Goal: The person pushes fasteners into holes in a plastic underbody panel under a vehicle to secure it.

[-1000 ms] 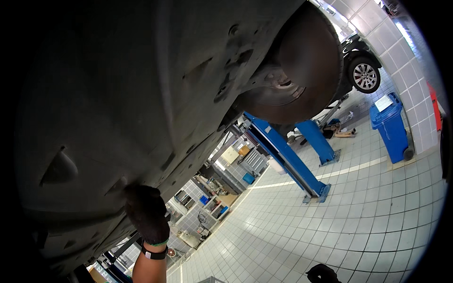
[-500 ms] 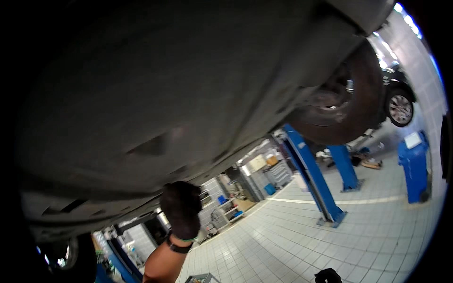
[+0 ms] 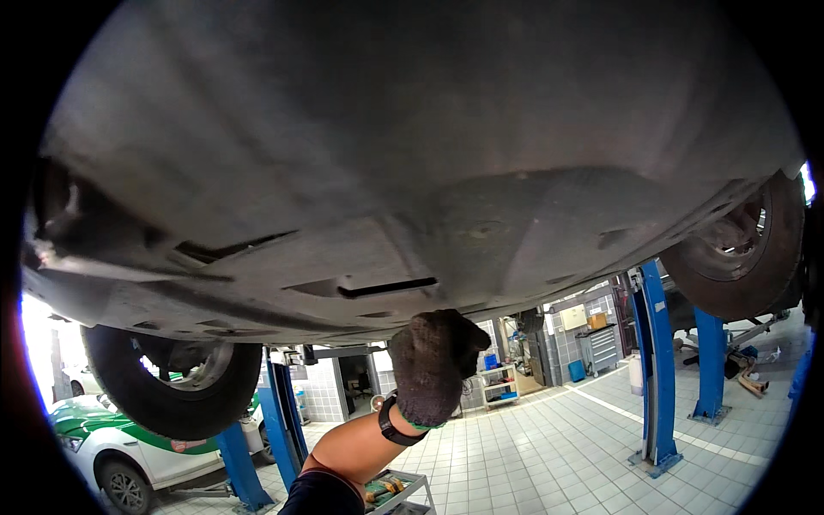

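My left hand (image 3: pixel 433 365), in a dark knit work glove with a black band at the wrist, is raised below the front edge of a car's underside. Its fingers are curled closed and turned away, so whatever they may grip is hidden. Just above it spreads the grey undercover (image 3: pixel 506 223) of the lifted car, with a long dark slot (image 3: pixel 388 288) near the hand. Whether the glove touches the panel I cannot tell. My right hand is out of view.
Tyres hang at the left (image 3: pixel 163 386) and right (image 3: pixel 738 266). Blue lift posts (image 3: pixel 657 369) stand on the tiled floor. A tool cart (image 3: pixel 403 491) is below my arm. A green-and-white car (image 3: pixel 129 446) stands at the left, a grey drawer cabinet (image 3: pixel 598 350) further back.
The view has swung, bringing both tyres and the green-and-white car into sight. My left hand stays raised and closed under the panel. A dark gloved hand at the lower right has left the view.
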A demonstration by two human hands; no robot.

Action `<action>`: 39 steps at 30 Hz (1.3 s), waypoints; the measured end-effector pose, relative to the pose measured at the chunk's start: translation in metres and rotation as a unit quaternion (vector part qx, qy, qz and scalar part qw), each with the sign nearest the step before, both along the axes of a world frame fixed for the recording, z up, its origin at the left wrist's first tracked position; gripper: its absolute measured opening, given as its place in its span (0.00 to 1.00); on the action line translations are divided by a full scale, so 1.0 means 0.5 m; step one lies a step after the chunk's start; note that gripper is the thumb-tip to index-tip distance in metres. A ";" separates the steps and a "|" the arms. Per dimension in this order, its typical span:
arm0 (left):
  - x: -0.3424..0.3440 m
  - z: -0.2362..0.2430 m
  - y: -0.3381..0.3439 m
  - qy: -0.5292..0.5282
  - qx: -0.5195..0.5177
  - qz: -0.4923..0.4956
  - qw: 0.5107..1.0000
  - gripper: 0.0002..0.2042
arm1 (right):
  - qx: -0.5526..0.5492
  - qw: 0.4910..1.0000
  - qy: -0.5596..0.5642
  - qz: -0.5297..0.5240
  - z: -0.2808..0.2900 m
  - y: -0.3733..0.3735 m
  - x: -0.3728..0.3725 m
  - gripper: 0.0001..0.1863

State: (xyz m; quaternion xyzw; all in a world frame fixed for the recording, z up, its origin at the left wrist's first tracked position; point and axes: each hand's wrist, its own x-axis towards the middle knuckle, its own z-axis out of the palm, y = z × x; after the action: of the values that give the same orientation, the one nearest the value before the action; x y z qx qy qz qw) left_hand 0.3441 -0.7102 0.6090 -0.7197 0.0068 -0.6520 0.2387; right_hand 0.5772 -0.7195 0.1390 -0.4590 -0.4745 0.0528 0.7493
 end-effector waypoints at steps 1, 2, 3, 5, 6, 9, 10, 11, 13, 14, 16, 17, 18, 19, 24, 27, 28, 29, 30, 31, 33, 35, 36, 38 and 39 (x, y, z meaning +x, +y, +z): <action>-0.019 0.002 -0.012 -0.027 0.083 0.104 0.991 0.32 | 0.000 1.000 0.012 0.011 0.003 0.005 -0.013 0.06; -0.030 -0.001 -0.022 -0.030 -0.014 -0.010 0.999 0.33 | 0.000 1.000 0.023 0.022 0.006 0.010 -0.025 0.06; -0.043 -0.005 -0.036 -0.048 -0.098 -0.133 0.985 0.34 | 0.007 1.000 -0.003 0.015 0.009 0.013 -0.035 0.06; -0.092 0.000 -0.043 -0.029 -0.166 -0.243 0.955 0.35 | 0.020 0.998 -0.055 0.001 0.022 0.011 -0.049 0.06; -0.119 -0.001 -0.041 -0.016 -0.179 -0.288 0.941 0.32 | 0.026 0.998 -0.054 0.014 0.033 0.008 -0.064 0.06; -0.158 -0.009 -0.037 -0.114 -0.153 -0.358 0.914 0.26 | 0.041 0.996 -0.079 0.026 0.073 -0.014 -0.106 0.06; -0.177 -0.007 -0.033 -0.114 -0.151 -0.386 0.903 0.25 | 0.046 0.993 -0.106 0.014 0.086 -0.021 -0.117 0.06; -0.194 -0.004 -0.034 -0.113 -0.148 -0.413 0.891 0.23 | 0.049 0.990 -0.132 0.003 0.093 -0.028 -0.129 0.06; -0.228 -0.012 -0.065 -0.027 -0.200 -0.474 0.857 0.21 | 0.068 0.988 -0.140 0.015 0.097 -0.025 -0.150 0.06; -0.238 -0.015 -0.065 -0.066 -0.217 -0.505 0.833 0.21 | 0.079 0.987 -0.142 0.021 0.102 -0.018 -0.164 0.07; -0.257 -0.017 -0.058 -0.093 -0.226 -0.475 0.845 0.22 | 0.082 0.984 -0.151 0.039 0.127 -0.025 -0.191 0.06; -0.273 -0.018 -0.055 -0.110 -0.227 -0.459 0.852 0.23 | 0.100 0.982 -0.155 0.041 0.147 -0.032 -0.211 0.04; -0.297 -0.017 -0.044 -0.079 -0.238 -0.471 0.846 0.22 | 0.117 0.980 -0.157 0.044 0.157 -0.035 -0.232 0.02; -0.306 -0.023 -0.043 -0.096 -0.249 -0.456 0.849 0.22 | 0.115 0.980 -0.151 0.054 0.160 -0.041 -0.248 0.02; -0.377 -0.042 -0.007 -0.132 -0.297 -0.445 0.835 0.22 | 0.068 0.982 -0.136 0.109 0.140 -0.045 -0.333 0.03; -0.487 -0.040 0.080 -0.205 -0.104 -0.091 0.969 0.11 | 0.062 0.976 -0.163 0.130 0.125 -0.041 -0.384 0.03; -0.522 -0.040 0.092 -0.211 -0.091 -0.002 0.973 0.07 | 0.062 0.973 -0.175 0.136 0.117 -0.040 -0.397 0.03; -0.558 -0.041 0.102 -0.221 -0.073 0.088 0.969 0.05 | 0.059 0.971 -0.182 0.142 0.114 -0.039 -0.409 0.04; -0.589 -0.041 0.107 -0.230 -0.053 0.177 0.956 0.06 | 0.056 0.970 -0.186 0.149 0.112 -0.039 -0.424 0.04; -0.623 -0.043 0.104 -0.228 -0.099 0.095 0.964 0.05 | 0.054 0.968 -0.192 0.155 0.113 -0.039 -0.438 0.04; -0.668 -0.050 0.069 -0.227 -0.222 -0.139 0.938 0.12 | 0.042 0.964 -0.194 0.178 0.122 -0.049 -0.461 0.04; -0.702 -0.042 0.051 -0.258 -0.156 -0.120 0.946 0.21 | 0.043 0.958 -0.212 0.191 0.143 -0.050 -0.483 0.04; -0.710 -0.035 0.051 -0.290 -0.019 0.052 0.956 0.26 | 0.047 0.953 -0.229 0.192 0.156 -0.057 -0.493 0.04; -0.742 -0.036 0.040 -0.319 0.043 0.113 0.940 0.31 | 0.058 0.945 -0.253 0.198 0.172 -0.059 -0.508 0.03; -0.754 -0.040 0.033 -0.319 -0.031 0.000 0.947 0.31 | 0.062 0.941 -0.266 0.199 0.176 -0.057 -0.515 0.03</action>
State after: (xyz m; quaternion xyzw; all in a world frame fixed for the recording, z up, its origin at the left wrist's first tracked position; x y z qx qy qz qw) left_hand -0.0329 -0.6939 0.5891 -0.4806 -0.0899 -0.8476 0.2064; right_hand 0.3196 -0.7479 0.2272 -0.3053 -0.7405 0.0475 0.5968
